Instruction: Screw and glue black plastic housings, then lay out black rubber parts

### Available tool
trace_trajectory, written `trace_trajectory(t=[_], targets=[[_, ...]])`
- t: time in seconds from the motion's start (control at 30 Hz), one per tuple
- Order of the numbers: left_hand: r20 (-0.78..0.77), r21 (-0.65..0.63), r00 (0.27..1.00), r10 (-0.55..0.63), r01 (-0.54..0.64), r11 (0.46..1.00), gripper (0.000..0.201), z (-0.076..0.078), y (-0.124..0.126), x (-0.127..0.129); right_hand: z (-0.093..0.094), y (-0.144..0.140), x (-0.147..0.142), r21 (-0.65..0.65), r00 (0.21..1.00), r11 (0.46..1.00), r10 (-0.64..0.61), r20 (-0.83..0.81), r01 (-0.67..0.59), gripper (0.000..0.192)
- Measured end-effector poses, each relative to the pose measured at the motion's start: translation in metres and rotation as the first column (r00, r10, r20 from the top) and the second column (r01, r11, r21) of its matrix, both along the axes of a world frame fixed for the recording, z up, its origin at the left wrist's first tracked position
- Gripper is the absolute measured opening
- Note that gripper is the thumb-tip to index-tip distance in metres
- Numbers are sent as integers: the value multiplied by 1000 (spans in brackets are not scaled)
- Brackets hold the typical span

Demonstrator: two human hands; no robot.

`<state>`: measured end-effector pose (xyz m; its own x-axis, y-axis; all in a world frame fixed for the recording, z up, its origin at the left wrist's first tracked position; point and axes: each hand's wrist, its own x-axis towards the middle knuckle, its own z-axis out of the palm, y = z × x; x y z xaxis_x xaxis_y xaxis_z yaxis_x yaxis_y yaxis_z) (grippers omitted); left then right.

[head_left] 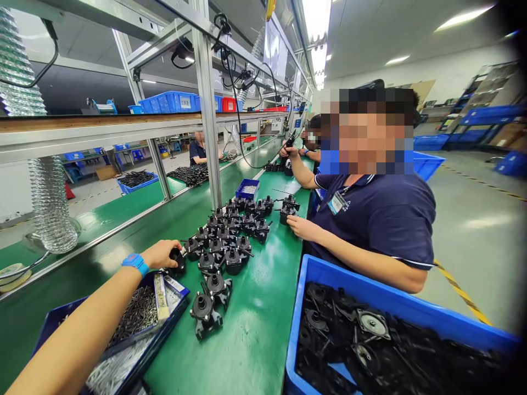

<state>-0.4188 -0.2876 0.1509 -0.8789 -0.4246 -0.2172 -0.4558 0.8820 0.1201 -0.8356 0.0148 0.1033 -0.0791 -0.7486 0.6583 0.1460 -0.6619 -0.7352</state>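
My left hand (pixel 162 253) reaches forward over the green bench (pixel 247 340), its fingers closed around a small black pump part (pixel 178 259) at the near edge of a cluster of several black pump parts (pixel 230 230). A blue band (pixel 135 263) sits on that wrist. Two more black parts (pixel 209 303) stand apart, closer to me. My right hand is out of sight.
A dark blue tray of screws (pixel 135 318) lies under my forearm. A blue bin of black parts (pixel 382 340) stands at the lower right. A co-worker in a navy shirt (pixel 382 219) sits right of the bench, handling a part (pixel 288 211). Aluminium posts (pixel 208 109) and a silver duct (pixel 49 203) rise at the left.
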Motion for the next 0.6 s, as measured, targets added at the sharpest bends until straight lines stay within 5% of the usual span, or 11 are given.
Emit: trace_trajectory(t=[0.27, 0.6], targets=[[29, 22, 1000, -6, 6, 1000, 37, 6, -2, -1, -20, 9, -20, 68, 1000, 997, 31, 3, -31, 24], [2, -43, 1000, 3, -2, 999, 46, 3, 0, 2, -26, 10, -37, 112, 998, 993, -45, 48, 39, 22]])
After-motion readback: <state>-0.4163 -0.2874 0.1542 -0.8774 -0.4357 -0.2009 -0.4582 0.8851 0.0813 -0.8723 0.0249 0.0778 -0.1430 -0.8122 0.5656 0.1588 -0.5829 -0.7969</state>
